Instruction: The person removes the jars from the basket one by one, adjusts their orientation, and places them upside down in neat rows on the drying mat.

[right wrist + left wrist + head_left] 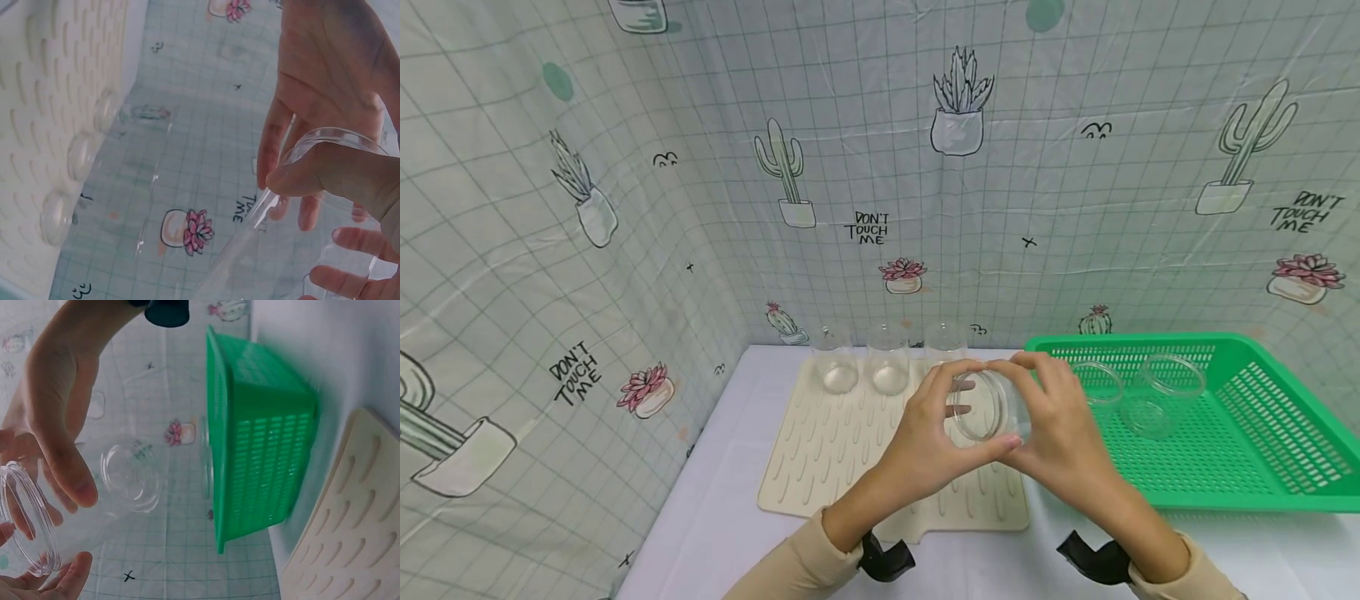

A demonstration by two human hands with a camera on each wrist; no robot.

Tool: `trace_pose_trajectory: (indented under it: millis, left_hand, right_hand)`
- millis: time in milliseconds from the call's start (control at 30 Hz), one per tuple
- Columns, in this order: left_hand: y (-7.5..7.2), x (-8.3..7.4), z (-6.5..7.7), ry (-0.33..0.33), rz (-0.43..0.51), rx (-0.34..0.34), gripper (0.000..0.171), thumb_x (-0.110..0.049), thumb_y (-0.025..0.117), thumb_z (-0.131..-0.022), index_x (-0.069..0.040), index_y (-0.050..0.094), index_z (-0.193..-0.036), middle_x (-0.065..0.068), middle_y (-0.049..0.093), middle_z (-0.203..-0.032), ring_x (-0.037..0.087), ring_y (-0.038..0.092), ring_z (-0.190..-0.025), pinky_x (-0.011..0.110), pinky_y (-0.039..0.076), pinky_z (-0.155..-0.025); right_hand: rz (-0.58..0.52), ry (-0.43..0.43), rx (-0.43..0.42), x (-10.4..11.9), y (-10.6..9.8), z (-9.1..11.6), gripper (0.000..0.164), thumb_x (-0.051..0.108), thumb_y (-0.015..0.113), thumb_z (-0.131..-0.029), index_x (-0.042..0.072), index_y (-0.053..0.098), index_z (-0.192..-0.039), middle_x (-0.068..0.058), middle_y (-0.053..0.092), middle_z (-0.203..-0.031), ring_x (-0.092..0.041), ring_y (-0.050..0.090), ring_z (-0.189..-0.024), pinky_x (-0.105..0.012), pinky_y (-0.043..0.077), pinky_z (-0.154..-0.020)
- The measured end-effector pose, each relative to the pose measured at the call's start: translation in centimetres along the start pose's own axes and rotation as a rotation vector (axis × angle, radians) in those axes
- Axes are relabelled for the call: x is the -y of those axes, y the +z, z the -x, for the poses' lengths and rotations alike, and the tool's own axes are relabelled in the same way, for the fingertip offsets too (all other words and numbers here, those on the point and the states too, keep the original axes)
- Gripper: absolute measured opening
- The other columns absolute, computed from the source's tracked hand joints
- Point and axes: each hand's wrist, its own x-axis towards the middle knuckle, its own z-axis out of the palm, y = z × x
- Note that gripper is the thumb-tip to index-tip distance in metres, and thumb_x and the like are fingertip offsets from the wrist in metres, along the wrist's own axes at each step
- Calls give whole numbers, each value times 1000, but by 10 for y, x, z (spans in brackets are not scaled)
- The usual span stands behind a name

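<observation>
A clear jar (979,410) is held up in both hands, above the right part of a cream ridged mat. It lies on its side, with its ringed mouth turned left in the head view. My left hand (923,432) grips it around the mouth end, thumb below and fingers above. From the other side my right hand (1062,427) curls around the jar, its thumb close to the left thumb. The left wrist view shows the jar's round base (130,478) pointing toward the green basket side, while the right wrist view shows my right thumb (331,172) across the rim.
Three clear jars (890,371) stand in a row at the back of the cream mat (820,454). To the right is a green perforated basket (1195,496) with two more clear jars (1156,408) inside. A printed cloth (955,208) hangs behind the white table (700,517).
</observation>
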Motion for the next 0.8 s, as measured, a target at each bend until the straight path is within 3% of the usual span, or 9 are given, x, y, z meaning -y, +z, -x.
trace_pose_trajectory:
  millis: [267,800]
  left_hand:
    - [-1,0,0,42,-21,-7,72,-25,88,-78,-27,48,-138,-9,49,-137,17,52,-122,26,54,-87]
    - [-5,6,2,61,5,-43,66,-16,89,-75,-21,55,-131,-2,55,-127,16,59,-112,24,57,-79]
  right_hand:
    - [-10,-5,0,1,3,0,83,9,94,-46,3,61,-122,-17,54,-118,-40,48,-111,-61,37,-92]
    - [-43,-12,50,1,4,2,83,5,91,-52,8,59,-129,-13,53,-121,-38,47,-113,-62,34,-92]
